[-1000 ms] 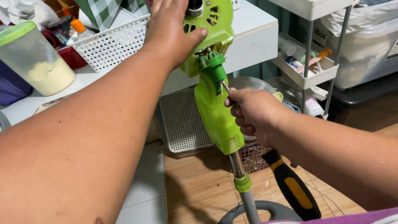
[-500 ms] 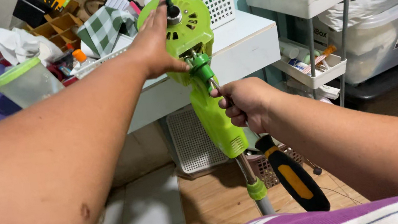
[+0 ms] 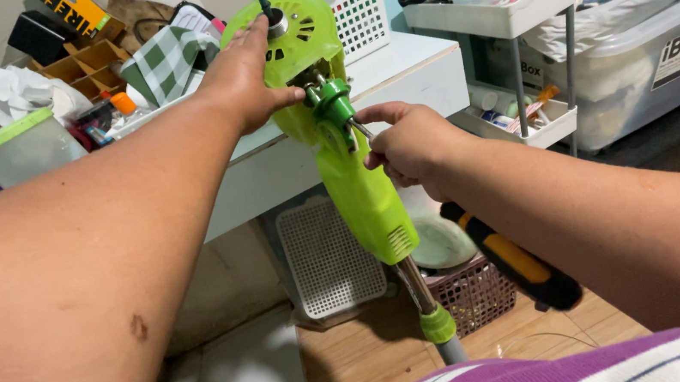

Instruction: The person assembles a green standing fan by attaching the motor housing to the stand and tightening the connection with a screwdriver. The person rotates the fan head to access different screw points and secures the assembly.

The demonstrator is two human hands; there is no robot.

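Green fan motor housing (image 3: 291,37) upper centre of frame, tilted, on green neck (image 3: 361,188) and pole (image 3: 422,297) running to lower centre. Left hand (image 3: 244,77) flat on housing, fingers spread, thumb hooked under, steadying. Right hand (image 3: 408,144) centre frame, fingers clamped on screwdriver shaft; black-yellow handle (image 3: 512,256) trailing along forearm toward lower right. Tip at dark green joint knob (image 3: 333,101). Blades and guard absent, motor face bare; likely mid-job at joint. Screw itself hidden: loose or tight, cannot tell. White basket (image 3: 356,7) behind.
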